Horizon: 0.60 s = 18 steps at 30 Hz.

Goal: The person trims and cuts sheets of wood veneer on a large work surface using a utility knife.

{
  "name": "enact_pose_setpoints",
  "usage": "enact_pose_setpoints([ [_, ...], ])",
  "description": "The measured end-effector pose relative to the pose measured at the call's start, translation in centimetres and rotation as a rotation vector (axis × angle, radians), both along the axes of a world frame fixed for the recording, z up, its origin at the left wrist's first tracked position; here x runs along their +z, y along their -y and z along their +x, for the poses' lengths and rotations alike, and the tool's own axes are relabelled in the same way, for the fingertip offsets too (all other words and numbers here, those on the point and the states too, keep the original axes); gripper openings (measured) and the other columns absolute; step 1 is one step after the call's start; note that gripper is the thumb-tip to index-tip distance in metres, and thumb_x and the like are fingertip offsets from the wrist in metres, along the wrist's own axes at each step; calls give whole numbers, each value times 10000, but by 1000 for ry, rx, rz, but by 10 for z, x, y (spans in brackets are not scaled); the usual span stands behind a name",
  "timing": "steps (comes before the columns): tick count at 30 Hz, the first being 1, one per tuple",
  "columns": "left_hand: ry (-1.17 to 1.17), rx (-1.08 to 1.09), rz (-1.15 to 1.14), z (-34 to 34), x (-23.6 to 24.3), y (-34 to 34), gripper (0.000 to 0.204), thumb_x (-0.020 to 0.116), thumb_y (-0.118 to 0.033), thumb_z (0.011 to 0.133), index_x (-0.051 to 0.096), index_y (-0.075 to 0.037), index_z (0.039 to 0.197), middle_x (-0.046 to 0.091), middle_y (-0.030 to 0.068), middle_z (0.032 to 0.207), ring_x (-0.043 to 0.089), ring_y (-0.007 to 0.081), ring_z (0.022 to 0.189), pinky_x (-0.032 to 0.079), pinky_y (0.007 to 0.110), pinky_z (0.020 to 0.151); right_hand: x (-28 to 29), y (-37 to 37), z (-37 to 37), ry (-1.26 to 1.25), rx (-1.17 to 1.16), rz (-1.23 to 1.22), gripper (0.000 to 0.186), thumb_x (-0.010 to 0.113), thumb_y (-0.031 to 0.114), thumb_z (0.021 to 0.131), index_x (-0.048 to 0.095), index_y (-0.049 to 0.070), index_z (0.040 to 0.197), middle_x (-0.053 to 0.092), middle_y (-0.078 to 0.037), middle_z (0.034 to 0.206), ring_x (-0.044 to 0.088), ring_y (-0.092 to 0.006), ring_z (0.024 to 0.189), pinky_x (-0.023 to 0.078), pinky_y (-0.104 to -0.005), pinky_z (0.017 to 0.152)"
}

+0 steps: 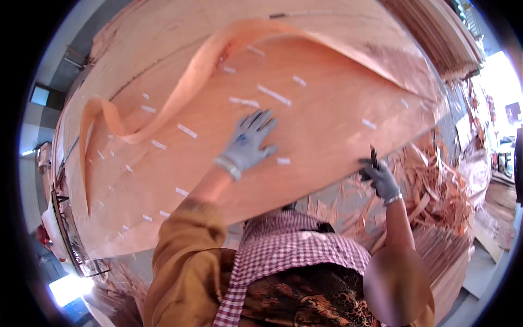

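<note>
A broad sheet of wood veneer [321, 131] with several short white tape strips lies before me. My left hand [248, 143], in a grey glove, rests palm down near its middle with fingers spread. By the sheet's near right edge, my gloved right hand [383, 181] is closed around a dark, slim, knife-like tool [373, 157] whose tip points away from me. Across the far part of the sheet, a long narrow veneer strip [199, 68] curls up in waves. Its right end lies near the sheet's right corner.
Torn veneer scraps [422, 185] are heaped below the right edge. A thick stack of veneer [436, 32] stands at the far right, and another veneer pile [444, 245] is at the near right. A dark metal frame [68, 229] runs along the left edge.
</note>
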<state>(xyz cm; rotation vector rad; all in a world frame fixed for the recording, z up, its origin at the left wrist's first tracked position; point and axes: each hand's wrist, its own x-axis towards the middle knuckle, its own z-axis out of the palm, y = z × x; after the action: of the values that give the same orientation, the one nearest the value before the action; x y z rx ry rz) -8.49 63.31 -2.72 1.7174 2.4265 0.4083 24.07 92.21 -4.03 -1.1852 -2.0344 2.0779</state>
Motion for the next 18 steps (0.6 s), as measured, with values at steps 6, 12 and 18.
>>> enact_pose_setpoints([
  [6,-17,255,-270,122,24,188,833,698,-477,738,417,-83,1417,376,137,1484,310,343,1387,188,514,1157,29,15,-22,19,126,60,402,544,110,943,511,-29,1319,642,-62,991,604,-107,850,502,-241,728],
  [12,-230,476,-326,155,-11,278,756,664,-468,785,447,-85,1399,399,118,1473,332,323,1382,222,509,1141,42,27,-40,37,280,10,341,562,138,939,563,-25,1238,649,-59,966,618,-119,821,499,-244,696],
  [18,-151,515,-146,164,-10,254,572,683,-318,803,543,-71,1300,498,105,1386,416,308,1322,282,502,1114,48,52,-41,296,744,285,260,596,264,894,627,8,930,636,-98,744,632,-167,664,497,-302,619],
])
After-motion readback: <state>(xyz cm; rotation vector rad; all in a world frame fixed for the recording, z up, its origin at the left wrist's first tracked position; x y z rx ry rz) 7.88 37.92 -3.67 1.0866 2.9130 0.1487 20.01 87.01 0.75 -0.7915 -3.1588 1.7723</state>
